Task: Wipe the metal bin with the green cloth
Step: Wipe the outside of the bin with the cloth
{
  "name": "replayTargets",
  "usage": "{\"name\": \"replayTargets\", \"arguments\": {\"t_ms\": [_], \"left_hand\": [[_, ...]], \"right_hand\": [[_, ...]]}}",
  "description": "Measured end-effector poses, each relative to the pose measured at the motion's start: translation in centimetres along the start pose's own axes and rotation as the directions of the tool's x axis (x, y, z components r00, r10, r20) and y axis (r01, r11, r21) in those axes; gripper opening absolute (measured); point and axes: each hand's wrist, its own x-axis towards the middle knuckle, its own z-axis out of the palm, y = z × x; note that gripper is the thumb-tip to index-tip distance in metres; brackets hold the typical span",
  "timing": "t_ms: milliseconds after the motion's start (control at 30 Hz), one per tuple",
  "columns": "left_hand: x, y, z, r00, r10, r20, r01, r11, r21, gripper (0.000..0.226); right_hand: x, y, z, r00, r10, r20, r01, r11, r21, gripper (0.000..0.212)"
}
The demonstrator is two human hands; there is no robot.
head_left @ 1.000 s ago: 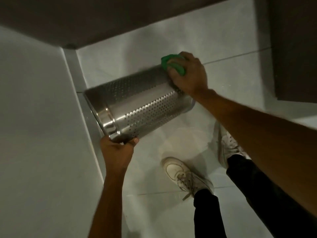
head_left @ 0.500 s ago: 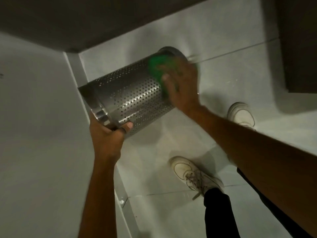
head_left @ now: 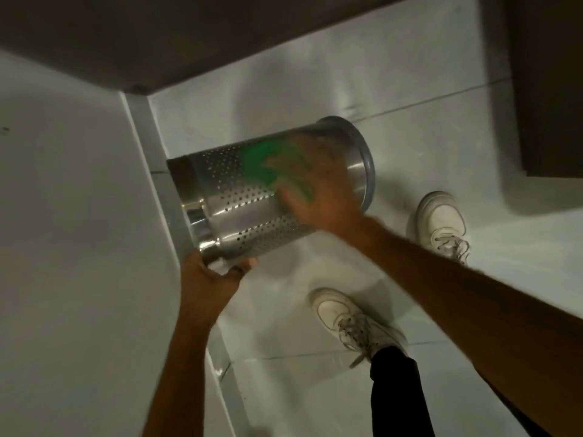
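Since the frame 0.5 s earlier, the right hand (head_left: pixel 318 190) had slid the green cloth (head_left: pixel 268 167) toward the bin's mid-section, both smeared by motion blur. Largest first: pale tiled floor (head_left: pixel 410 74) w/ a white wall (head_left: pixel 69 247) at left. Perforated metal bin (head_left: pixel 239 203) was held tilted on its side above the floor, wide rim far-right. Two white sneakers (head_left: pixel 344 320) stood near-right. Left hand (head_left: pixel 211 282) was clamped on the bin's near end; right hand pressed flat, fingers spread, on the cloth against the bin's side.
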Motion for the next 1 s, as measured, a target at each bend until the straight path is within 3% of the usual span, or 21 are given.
{"name": "replayTargets", "arguments": {"t_ms": [33,67,100,133,200,267,333,400,433,467,500,567,600,633,700,800,867,933,1000], "left_hand": [[0.0,0.0,-0.7,0.999,-0.020,0.042,0.021,0.999,-0.027,0.041],[0.3,0.1,-1.1,0.997,-0.025,0.067,0.030,0.997,-0.073,0.044],[0.5,0.9,-1.2,0.996,-0.046,0.076,0.056,0.989,-0.135,0.048],[1.0,1.7,-0.7,0.995,-0.044,0.090,0.060,0.981,-0.183,0.050],[1.4,2.7,-0.3,0.996,0.004,0.094,0.017,0.975,-0.223,0.049],[1.1,3.2,0.9,0.998,0.025,0.058,-0.008,0.961,-0.275,0.042],[0.1,2.5,1.2,1.000,0.011,-0.009,-0.013,0.954,-0.300,0.036],[-1.3,1.5,1.4,1.000,-0.005,-0.023,-0.001,0.965,-0.261,0.031],[-1.9,1.1,1.5,1.000,-0.023,-0.015,0.019,0.977,-0.212,0.033],[-2.4,0.8,1.7,0.999,-0.042,-0.005,0.040,0.984,-0.175,0.036],[-2.7,0.4,1.8,0.999,-0.054,-0.005,0.053,0.990,-0.134,0.035],[-3.0,1.0,2.2,1.000,-0.019,0.004,0.020,0.998,-0.067,0.033],[-2.8,1.6,2.7,0.999,0.024,0.022,-0.023,0.999,-0.035,0.040],[-2.5,2.3,3.2,0.997,0.068,0.038,-0.068,0.998,-0.004,0.047],[-1.8,3.4,4.2,0.986,0.161,0.033,-0.162,0.986,0.037,0.048],[-1.7,2.9,5.6,0.963,0.268,-0.006,-0.266,0.958,0.105,0.034],[-2.4,1.2,5.6,0.971,0.237,-0.031,-0.230,0.962,0.149,0.030],[-2.9,-0.1,4.4,0.998,0.066,0.024,-0.068,0.993,0.098,0.035],[-2.6,-1.0,2.6,0.984,-0.100,0.148,0.122,0.981,-0.152,0.045]], "right_hand": [[-0.5,2.3,-0.3,0.968,0.236,-0.086,-0.237,0.971,-0.010,0.040],[-0.7,3.7,-0.9,0.884,0.445,-0.141,-0.448,0.894,0.013,0.039],[-0.6,3.8,-0.8,0.793,0.591,-0.147,-0.593,0.804,0.032,0.041],[-0.6,3.1,-1.0,0.777,0.617,-0.124,-0.621,0.784,0.005,0.041],[0.5,-1.5,-0.2,0.910,0.410,-0.056,-0.413,0.909,-0.061,0.040],[1.1,-6.3,0.5,0.996,0.093,0.002,-0.093,0.995,0.028,0.036],[0.4,-9.4,1.3,0.975,-0.210,0.071,0.197,0.967,0.164,0.041],[-1.4,-7.0,0.5,0.915,-0.375,0.149,0.355,0.923,0.146,0.044],[-2.1,-4.8,-0.1,0.941,-0.308,0.140,0.298,0.950,0.091,0.040],[-2.5,-2.0,-0.6,0.990,-0.114,0.085,0.111,0.993,0.036,0.038],[-2.5,0.8,-1.1,0.990,0.138,-0.013,-0.139,0.990,-0.013,0.038],[-1.9,3.9,-2.7,0.809,0.581,-0.089,-0.585,0.811,-0.020,0.039],[-1.2,3.9,-2.9,0.750,0.659,-0.056,-0.661,0.751,-0.007,0.039],[-0.5,3.2,-3.1,0.762,0.648,-0.012,-0.647,0.762,0.012,0.038],[1.3,0.3,-3.7,0.873,0.487,-0.012,-0.480,0.865,0.143,0.034],[3.1,-4.7,-3.9,0.981,0.095,-0.170,-0.043,0.957,0.288,0.028],[1.8,-5.9,-3.5,0.967,-0.232,-0.103,0.251,0.939,0.237,0.035],[-0.6,-3.4,-2.7,0.950,-0.301,0.088,0.290,0.949,0.121,0.040],[-2.8,1.3,-1.9,0.990,-0.110,0.092,0.114,0.993,-0.037,0.039]]}}
